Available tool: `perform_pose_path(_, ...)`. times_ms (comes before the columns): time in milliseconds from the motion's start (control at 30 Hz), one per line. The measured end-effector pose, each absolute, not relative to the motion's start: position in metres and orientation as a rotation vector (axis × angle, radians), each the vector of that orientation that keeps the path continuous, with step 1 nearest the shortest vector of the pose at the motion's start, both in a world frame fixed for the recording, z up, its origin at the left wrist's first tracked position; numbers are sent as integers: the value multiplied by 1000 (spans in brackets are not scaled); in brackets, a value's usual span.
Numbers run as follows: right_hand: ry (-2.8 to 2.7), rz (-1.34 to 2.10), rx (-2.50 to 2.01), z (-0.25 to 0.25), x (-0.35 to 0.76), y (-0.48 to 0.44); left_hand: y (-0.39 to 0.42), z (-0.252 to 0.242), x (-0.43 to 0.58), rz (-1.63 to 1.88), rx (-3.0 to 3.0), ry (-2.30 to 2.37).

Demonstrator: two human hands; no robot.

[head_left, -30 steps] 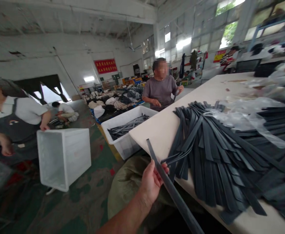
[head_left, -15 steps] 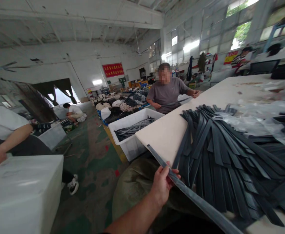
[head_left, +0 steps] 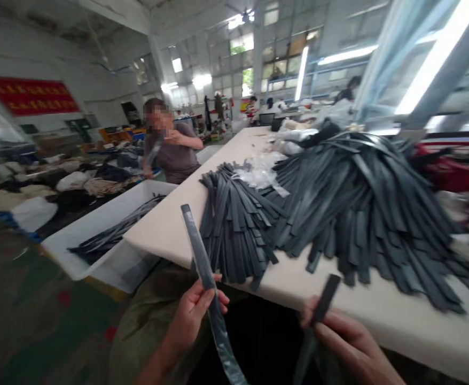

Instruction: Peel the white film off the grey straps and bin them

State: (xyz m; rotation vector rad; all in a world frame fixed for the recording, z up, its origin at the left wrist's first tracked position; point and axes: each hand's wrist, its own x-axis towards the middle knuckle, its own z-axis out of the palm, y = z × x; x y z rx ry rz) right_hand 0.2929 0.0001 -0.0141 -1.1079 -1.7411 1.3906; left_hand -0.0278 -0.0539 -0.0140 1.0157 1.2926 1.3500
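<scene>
My left hand (head_left: 196,310) pinches a long, flat dark grey strip (head_left: 197,246) between thumb and fingers. Its upper end points up in front of the table corner, and the lower part runs down out of view with a shiny surface. On the right, my right hand (head_left: 349,331), somewhat blurred, grips a dark strip end (head_left: 327,294) between thumb and fingers. Whether both hands hold one strip cannot be seen, as the lower parts leave the frame. A fanned pile of similar strips (head_left: 234,230) lies on the table beyond my hands, with a larger pile (head_left: 362,198) to its right.
The pale table (head_left: 166,230) has its near corner ahead of me. A white plastic bin (head_left: 62,246) holding strips stands at its left. Clear plastic wrapping (head_left: 262,168) lies among the piles. A person (head_left: 178,155) sits beyond the bin, hands raised with a strip.
My view has swung right. My right hand has come into view gripping a strip end. The strip in my left hand stands more upright. The seated person has raised a hand toward the head.
</scene>
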Motion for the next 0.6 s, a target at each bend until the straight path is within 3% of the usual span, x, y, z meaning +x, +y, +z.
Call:
perform_pose_path(133, -1613, 1554, -811, 17, 261, 10, -45, -20, 8, 1015, 1196, 1153)
perform_pose_path(300, -1306, 1752, -675, 10, 240, 12, -34, -26, 44, 733, 1425, 1009)
perform_pose_path(400, -1247, 1724, -707, 3, 241, 10, -21, -31, 49, 826, 1379, 1036)
perform_pose_path(600, -1655, 1310, -811, -5, 248, 5, 11, -13, 56, 1186, 1106, 1039)
